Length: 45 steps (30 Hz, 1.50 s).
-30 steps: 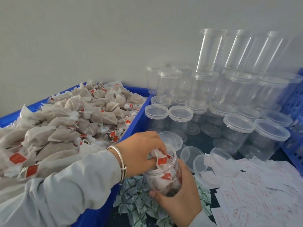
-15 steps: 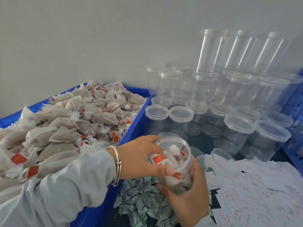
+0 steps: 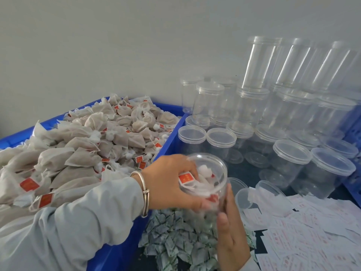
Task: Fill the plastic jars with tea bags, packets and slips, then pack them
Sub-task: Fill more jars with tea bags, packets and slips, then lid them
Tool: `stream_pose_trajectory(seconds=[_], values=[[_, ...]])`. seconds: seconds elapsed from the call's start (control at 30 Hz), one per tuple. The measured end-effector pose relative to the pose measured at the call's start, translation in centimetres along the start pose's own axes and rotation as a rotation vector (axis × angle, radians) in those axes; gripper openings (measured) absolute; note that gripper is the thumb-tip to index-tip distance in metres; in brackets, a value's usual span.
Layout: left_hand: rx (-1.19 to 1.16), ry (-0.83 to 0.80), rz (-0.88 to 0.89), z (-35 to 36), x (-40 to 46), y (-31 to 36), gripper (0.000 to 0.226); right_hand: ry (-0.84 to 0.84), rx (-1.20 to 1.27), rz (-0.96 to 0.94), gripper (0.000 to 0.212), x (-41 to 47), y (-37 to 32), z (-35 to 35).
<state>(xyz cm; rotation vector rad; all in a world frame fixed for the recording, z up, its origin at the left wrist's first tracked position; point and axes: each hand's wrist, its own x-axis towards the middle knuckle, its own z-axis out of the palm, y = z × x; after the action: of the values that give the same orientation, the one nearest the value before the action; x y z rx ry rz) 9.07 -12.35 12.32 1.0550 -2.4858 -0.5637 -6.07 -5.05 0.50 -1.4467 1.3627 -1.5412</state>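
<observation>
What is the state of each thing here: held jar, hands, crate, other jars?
Held jar: open, tilted, tea bags inside.
Left hand: grips the jar's rim.
Right hand: holds the jar's side.
Blue crate: heaped with tea bags.
Stacked jars: lidded, empty.

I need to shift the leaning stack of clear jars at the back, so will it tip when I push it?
Likely yes. The tall jar stacks already lean against the wall, so a push could topple them. They look empty and thin-walled, so probably light and prone to slide.

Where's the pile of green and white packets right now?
In the head view, the green and white packets lie low at centre, right of the blue crate, left of the paper slips, beneath the held jar.
</observation>
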Motion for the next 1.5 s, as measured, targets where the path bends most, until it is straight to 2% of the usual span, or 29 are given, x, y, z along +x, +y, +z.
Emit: stream_pose_trajectory(seconds=[0.07, 0.17, 0.23, 0.3, 0.37, 0.47, 0.7, 0.87, 0.97, 1.03, 1.13, 1.23, 1.4, 1.5], values=[[-0.028, 0.132, -0.035, -0.7, 0.0, -0.1, 0.048, 0.02, -0.131, 0.046, 0.063, 0.2, 0.4, -0.2], [-0.127, 0.377, -0.119, -1.3, 0.2, -0.3, 0.053, -0.253, -0.584, 0.017, 0.075, 0.5, 1.6, -0.5], [-0.146, 0.457, -0.163, -1.4, 0.3, -0.5, 0.052, -0.477, -0.893, -0.087, 0.071, 0.5, 1.7, -0.2], [-0.133, 0.461, -0.201, -1.3, 0.3, -0.6, 0.046, -0.46, -1.064, -0.278, 0.058, 0.4, 1.2, 0.0], [-0.119, 0.431, -0.224, -1.0, 0.3, -0.8, 0.04, -0.358, -1.017, -0.384, 0.045, 0.4, 1.6, 0.0], [-0.066, 0.341, -0.217, -0.3, 0.5, -0.8, 0.041, -0.331, -0.962, -0.419, 0.036, 0.9, 1.8, -0.2], [0.005, 0.239, -0.159, 0.4, 0.4, -0.4, 0.051, -0.25, -0.94, -0.431, 0.037, 1.0, 1.9, 0.1], [0.003, 0.264, -0.161, 0.5, 0.4, -0.4, 0.053, -0.071, -0.811, -0.346, 0.035, 1.0, 1.7, -0.1], [-0.031, 0.349, -0.151, 0.6, 0.4, -0.5, 0.058, 0.066, -0.631, -0.119, 0.029, 1.2, 1.0, -0.6], [-0.048, 0.363, -0.152, 0.6, 0.3, -0.5, 0.053, 0.202, -0.527, -0.063, 0.028, 1.1, 0.7, -1.0], [0.005, 0.226, -0.157, 0.6, 0.3, -0.3, 0.053, 0.426, -0.492, -0.205, 0.027, 1.2, -0.3, -1.8], [0.006, 0.034, -0.136, 1.5, 0.2, 0.0, 0.067, 0.577, -0.349, -0.287, 0.021, 1.0, -0.9, -2.1], [-0.017, -0.059, -0.067, 2.9, 0.1, 0.0, 0.092, 0.622, -0.362, -0.559, 0.019, 0.8, -1.6, -2.4], [0.006, -0.092, -0.039, 3.0, 0.1, -0.2, 0.099, 0.66, -0.328, -0.61, 0.015, 0.8, -2.1, -2.8]])
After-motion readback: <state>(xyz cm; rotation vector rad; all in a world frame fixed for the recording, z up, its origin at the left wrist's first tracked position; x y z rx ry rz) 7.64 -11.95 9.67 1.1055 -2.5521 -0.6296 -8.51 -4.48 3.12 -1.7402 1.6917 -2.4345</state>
